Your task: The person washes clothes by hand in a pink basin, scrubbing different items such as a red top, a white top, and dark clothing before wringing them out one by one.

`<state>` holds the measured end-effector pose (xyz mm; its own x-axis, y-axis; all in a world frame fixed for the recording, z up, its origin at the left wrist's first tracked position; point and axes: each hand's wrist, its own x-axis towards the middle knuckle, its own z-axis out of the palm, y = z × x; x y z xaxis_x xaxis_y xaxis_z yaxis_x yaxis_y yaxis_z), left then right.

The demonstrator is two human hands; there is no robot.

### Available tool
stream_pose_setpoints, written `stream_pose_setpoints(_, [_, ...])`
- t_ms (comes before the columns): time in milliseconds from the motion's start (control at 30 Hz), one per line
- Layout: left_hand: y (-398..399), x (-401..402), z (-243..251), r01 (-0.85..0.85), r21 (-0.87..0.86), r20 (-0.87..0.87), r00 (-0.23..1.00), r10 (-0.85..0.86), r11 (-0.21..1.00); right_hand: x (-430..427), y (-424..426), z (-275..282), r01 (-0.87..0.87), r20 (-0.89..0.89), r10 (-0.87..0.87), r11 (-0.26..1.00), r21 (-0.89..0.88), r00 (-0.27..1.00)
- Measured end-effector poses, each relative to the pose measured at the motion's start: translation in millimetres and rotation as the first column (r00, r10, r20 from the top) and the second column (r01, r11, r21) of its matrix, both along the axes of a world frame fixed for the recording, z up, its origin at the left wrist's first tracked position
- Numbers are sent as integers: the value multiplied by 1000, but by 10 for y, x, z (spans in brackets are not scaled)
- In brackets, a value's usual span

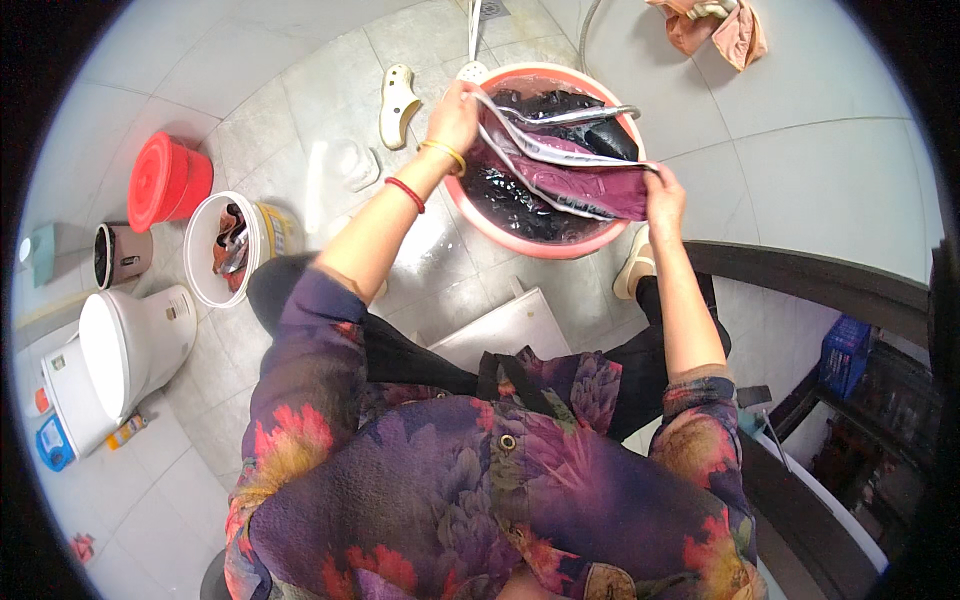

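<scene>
Between my two hands a wet purple garment (592,184) with a pale elastic band is stretched out, its opening spread apart. My left hand (455,120) grips one end of the band at the basin's upper left. The other end is pinched in my right hand (666,199), over the right rim. Below the garment stands a round pink basin (499,241) of water. Dark soaked clothes (510,206) lie in it, partly hidden. A chrome shower handle (574,117) reaches across the basin, with its hose over the rim.
A cream clog (397,109) lies left of the basin. Farther left are a red lidded bucket (161,184), a white bucket (193,281) holding cloth, and a toilet (142,345). A low white stool (502,330) is between my legs. Pink cloth (739,37) appears upper right.
</scene>
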<state>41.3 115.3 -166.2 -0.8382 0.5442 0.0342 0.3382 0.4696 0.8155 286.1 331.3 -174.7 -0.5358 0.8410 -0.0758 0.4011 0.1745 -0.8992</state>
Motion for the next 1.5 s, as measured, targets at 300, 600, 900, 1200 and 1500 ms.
stream_pose_setpoints(300, [25,608,-554,487,-573,234,868,-437,659,-363,-645,-278,-683,732,518,723,-100,442])
stream_pose_setpoints(600, [50,490,-843,480,-639,187,855,-484,601,-521,-508,-541,-712,769,471,701,-28,433])
stream_pose_setpoints(900, [-464,-195,277,385,-340,-45,905,-423,858,-90,190,632,-328,133,381,894,-305,915])
stream_pose_setpoints(1200, [-504,-466,1640,314,483,282,828,-484,818,-159,69,1994,-274,-356,181,934,-230,917])
stream_pose_setpoints(1500, [232,887,132,355,236,127,911,-391,904,-650,-813,264,-426,-474,-72,333,-841,878])
